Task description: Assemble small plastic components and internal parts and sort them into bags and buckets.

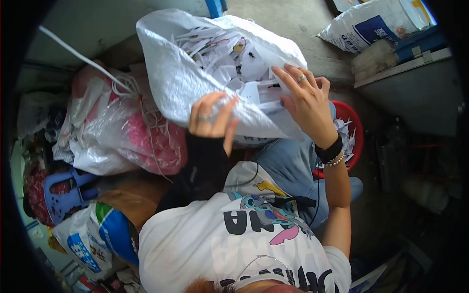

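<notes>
A large white woven sack (168, 83) stands open in front of me, its mouth tilted toward me. Inside lies a heap of white paper-like pieces (220, 53), some with small dark or red bits; I cannot make out their kind. My left hand (210, 117) is at the sack's near rim, fingertips against the cloth, thumb apart from the loosely bent fingers. Over the right side of the mouth reaches my right hand (310, 100), its fingers bent and spread, the thumb apart. No piece shows in either hand.
A red basin (359, 141) with similar white pieces stands by my right leg. To the left lie plastic bags with pink contents (151, 136), a white cord (80, 56) and a blue plastic stool (61, 195). A printed white sack (376, 29) lies far right.
</notes>
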The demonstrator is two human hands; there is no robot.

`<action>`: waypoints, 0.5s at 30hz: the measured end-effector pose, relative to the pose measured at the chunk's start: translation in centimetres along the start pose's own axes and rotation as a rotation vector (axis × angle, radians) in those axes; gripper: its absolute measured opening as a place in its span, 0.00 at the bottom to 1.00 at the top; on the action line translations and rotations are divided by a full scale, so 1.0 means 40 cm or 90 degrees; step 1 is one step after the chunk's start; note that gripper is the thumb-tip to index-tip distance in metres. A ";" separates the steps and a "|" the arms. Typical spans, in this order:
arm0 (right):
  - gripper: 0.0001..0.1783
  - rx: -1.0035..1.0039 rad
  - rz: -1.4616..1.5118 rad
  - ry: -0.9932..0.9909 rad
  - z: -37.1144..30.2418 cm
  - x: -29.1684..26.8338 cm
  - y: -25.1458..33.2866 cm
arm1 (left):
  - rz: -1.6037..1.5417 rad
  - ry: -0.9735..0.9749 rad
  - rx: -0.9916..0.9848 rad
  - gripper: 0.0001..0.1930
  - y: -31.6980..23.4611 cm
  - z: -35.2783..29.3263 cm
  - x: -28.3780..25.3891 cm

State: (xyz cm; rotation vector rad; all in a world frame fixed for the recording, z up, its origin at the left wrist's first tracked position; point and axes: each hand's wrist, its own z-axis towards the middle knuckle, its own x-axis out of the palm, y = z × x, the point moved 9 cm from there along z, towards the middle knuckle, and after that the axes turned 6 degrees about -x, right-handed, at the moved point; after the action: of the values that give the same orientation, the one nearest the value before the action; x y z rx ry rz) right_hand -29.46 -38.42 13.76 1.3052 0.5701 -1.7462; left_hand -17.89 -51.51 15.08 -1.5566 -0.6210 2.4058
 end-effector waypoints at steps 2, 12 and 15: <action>0.27 -0.026 -0.055 -0.001 0.011 0.003 0.043 | 0.081 -0.007 -0.033 0.17 0.031 -0.034 -0.005; 0.02 -0.086 -0.133 -0.001 0.124 0.049 0.073 | 0.117 0.004 0.116 0.13 0.036 -0.114 -0.091; 0.02 -0.018 -0.178 -0.099 0.135 -0.005 0.042 | 0.079 0.198 0.179 0.11 0.077 -0.160 -0.007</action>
State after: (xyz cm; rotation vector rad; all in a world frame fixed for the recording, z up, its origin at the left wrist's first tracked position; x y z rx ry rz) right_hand -30.93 -43.39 16.06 1.0980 0.7109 -2.0391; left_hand -11.80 -52.88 11.65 -1.8285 -0.1241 2.1480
